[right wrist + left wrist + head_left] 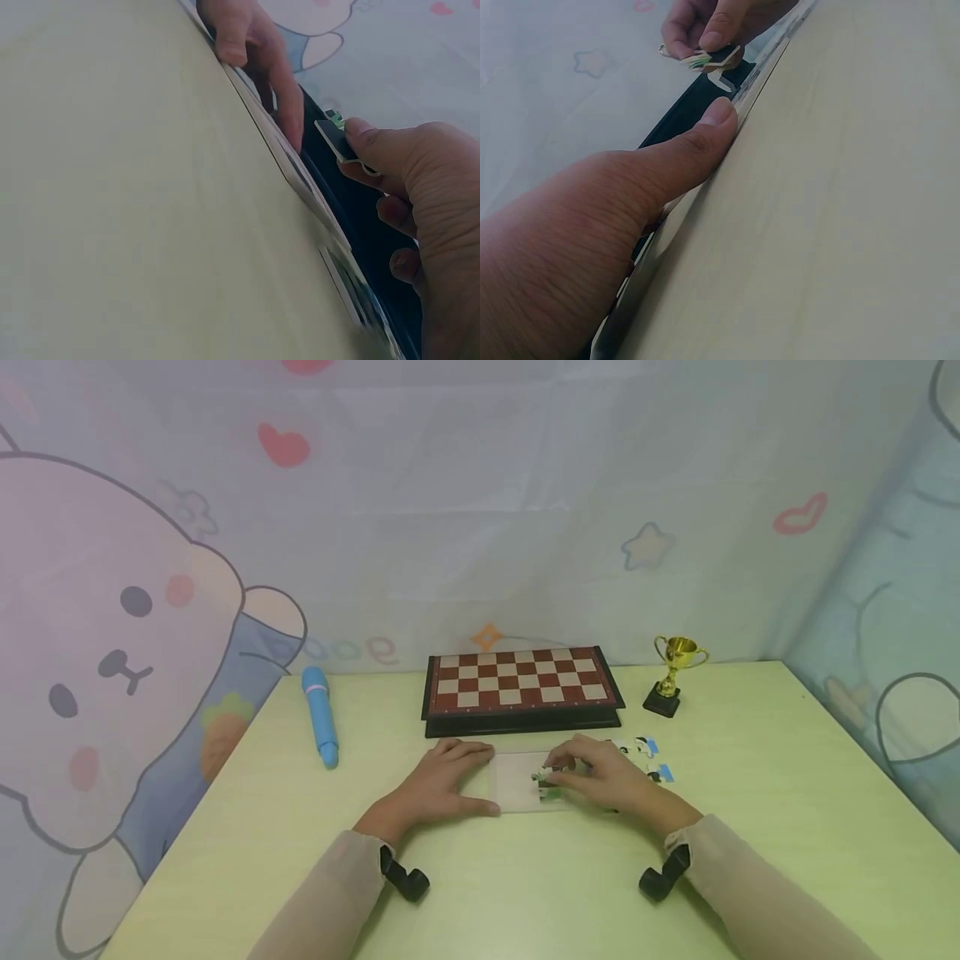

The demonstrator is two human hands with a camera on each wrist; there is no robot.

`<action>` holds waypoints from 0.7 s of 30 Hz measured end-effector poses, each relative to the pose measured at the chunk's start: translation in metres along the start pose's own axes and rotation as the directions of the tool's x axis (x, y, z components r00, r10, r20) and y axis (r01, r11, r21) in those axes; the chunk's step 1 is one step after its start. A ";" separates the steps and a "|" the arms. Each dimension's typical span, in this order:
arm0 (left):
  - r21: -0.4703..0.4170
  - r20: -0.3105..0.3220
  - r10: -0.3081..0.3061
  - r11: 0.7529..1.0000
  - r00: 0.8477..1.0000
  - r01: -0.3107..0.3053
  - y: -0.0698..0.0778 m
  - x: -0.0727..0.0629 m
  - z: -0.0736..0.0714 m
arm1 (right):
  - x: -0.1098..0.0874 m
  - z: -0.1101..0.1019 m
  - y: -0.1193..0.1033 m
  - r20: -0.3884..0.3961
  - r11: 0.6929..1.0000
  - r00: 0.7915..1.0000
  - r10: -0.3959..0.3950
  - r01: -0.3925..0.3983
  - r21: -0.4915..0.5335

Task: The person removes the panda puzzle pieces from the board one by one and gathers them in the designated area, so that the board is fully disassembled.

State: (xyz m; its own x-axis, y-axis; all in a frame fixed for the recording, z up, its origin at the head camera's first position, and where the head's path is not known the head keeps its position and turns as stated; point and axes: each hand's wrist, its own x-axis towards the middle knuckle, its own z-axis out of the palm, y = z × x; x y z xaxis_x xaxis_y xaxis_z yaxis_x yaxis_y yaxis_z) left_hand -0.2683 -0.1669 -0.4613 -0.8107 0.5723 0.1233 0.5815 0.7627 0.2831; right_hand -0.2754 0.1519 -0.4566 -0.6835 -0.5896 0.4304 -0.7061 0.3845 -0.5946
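Observation:
My right hand pinches a jigsaw puzzle piece, dark with some green, between thumb and fingers. The piece is raised over a flat white puzzle board. At the board's left end rests my left hand, its thumb at the near corner and its fingers at the far one. In the left wrist view, the left thumb lies along the board's edge. More puzzle pieces, with blue, white and black print, lie to the right of the board, partly hidden by the right hand.
Behind the board stands a red and white checkered chessboard case with black sides. A gold trophy cup on a black base is at the back right. A blue toy microphone lies at the left. A printed cloth hangs behind the table.

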 end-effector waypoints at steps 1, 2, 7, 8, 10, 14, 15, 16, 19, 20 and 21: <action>0.008 -0.002 0.001 1.000 1.000 -0.001 -0.001 0.000 0.000 | -0.003 -0.003 0.002 -0.008 1.000 1.000 0.000 0.000 0.000; 0.015 -0.005 0.004 1.000 1.000 -0.004 -0.001 0.000 0.001 | -0.007 -0.006 0.004 -0.016 1.000 1.000 -0.003 0.003 -0.001; 0.009 -0.004 0.001 1.000 1.000 -0.001 -0.001 0.000 -0.001 | -0.027 -0.024 0.014 -0.050 1.000 0.999 -0.019 0.019 -0.016; 0.005 -0.004 0.002 1.000 1.000 -0.002 -0.001 0.000 -0.001 | -0.031 -0.027 0.016 -0.055 1.000 0.998 -0.016 0.015 -0.016; 0.002 -0.005 0.002 1.000 1.000 -0.002 0.000 -0.001 -0.001 | -0.040 -0.035 0.019 -0.065 1.000 0.998 0.009 -0.010 -0.010; -0.003 -0.009 0.010 1.000 1.000 -0.010 0.001 -0.001 0.000 | -0.059 -0.047 0.027 -0.097 0.998 0.994 0.055 -0.057 -0.012; 0.001 -0.005 0.008 1.000 1.000 -0.008 0.000 -0.001 0.000 | -0.063 -0.050 0.028 -0.108 0.998 0.992 0.060 -0.063 -0.020; 0.004 -0.002 0.005 1.000 1.000 -0.005 0.000 0.000 0.000 | -0.068 -0.052 0.029 -0.118 0.998 0.991 0.058 -0.062 -0.030; 0.014 0.004 0.000 1.000 1.000 0.000 -0.001 0.000 0.001 | -0.079 -0.059 0.029 -0.145 0.998 0.989 0.040 -0.048 -0.051; 0.014 0.004 0.000 1.000 1.000 0.000 -0.001 0.000 0.002 | -0.082 -0.061 0.027 -0.152 0.998 0.988 0.024 -0.034 -0.059; 0.017 0.006 -0.003 1.000 1.000 0.003 -0.001 0.001 0.002 | -0.084 -0.063 0.024 -0.156 0.998 0.988 0.010 -0.020 -0.064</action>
State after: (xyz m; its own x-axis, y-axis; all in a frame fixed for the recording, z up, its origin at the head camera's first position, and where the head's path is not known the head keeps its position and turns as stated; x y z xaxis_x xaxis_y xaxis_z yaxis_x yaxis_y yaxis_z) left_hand -0.2691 -0.1667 -0.4631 -0.8121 0.5718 0.1163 0.5800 0.7695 0.2673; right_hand -0.2468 0.2555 -0.4644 -0.7110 -0.4679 0.5249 -0.7025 0.4407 -0.5588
